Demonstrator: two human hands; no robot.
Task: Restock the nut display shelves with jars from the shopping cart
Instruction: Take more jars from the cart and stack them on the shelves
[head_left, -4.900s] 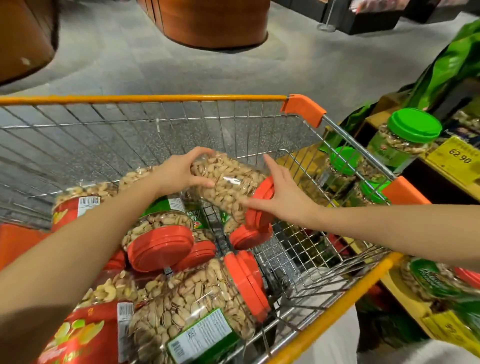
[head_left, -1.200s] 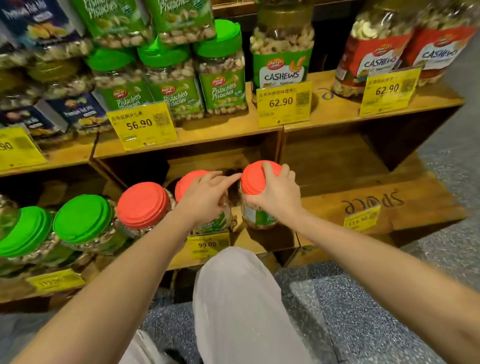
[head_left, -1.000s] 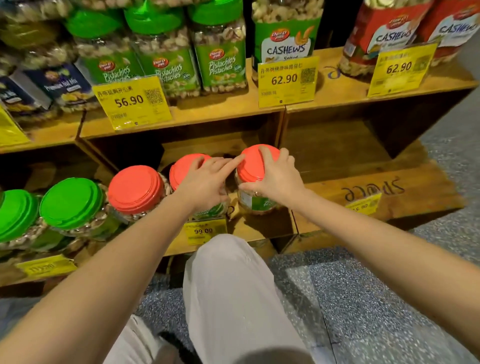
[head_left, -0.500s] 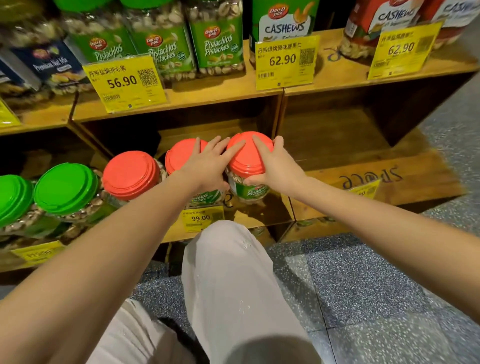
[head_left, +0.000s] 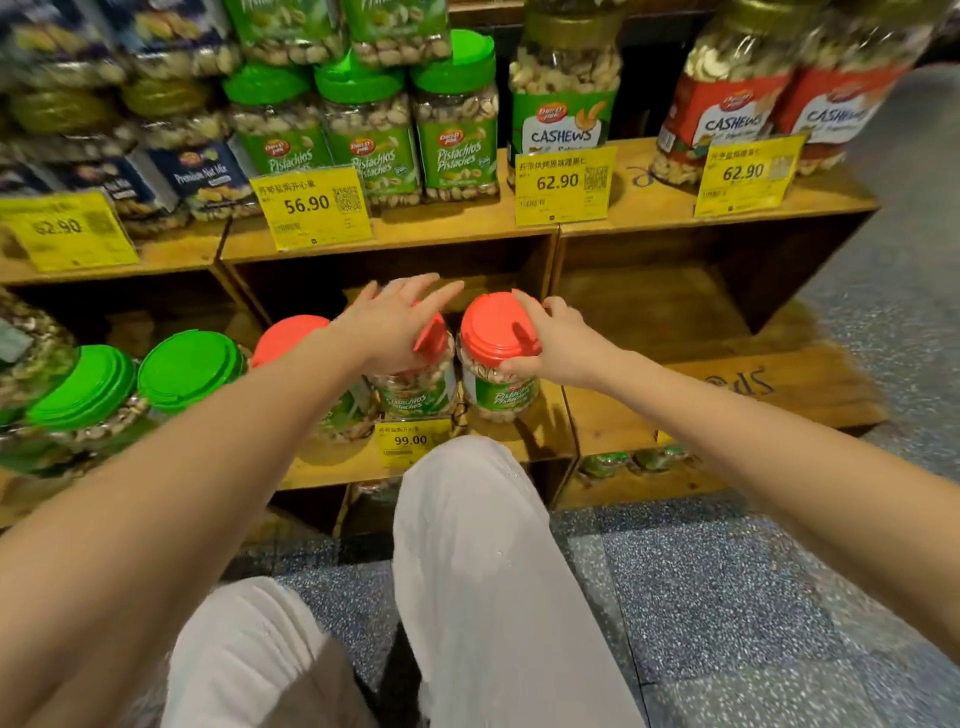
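Pistachio jar (head_left: 500, 397) on shelf (head_left: 597, 426), right hand (head_left: 556, 343) gripping its lid (head_left: 485, 327), left hand (head_left: 395, 322) open-fingered over neighbouring jar (head_left: 415, 397)

A shop's nut aisle. Wooden display shelves (head_left: 457, 236) carry rows of labelled pistachio jars (head_left: 457, 135) and cashew jars (head_left: 566, 104), with yellow price tags (head_left: 563, 186) along their front edges.

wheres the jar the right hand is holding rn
Head view, centre: the red-lidded pistachio jar stands on the lower shelf, held by the right hand, just right of a second red-lidded jar under the left hand.
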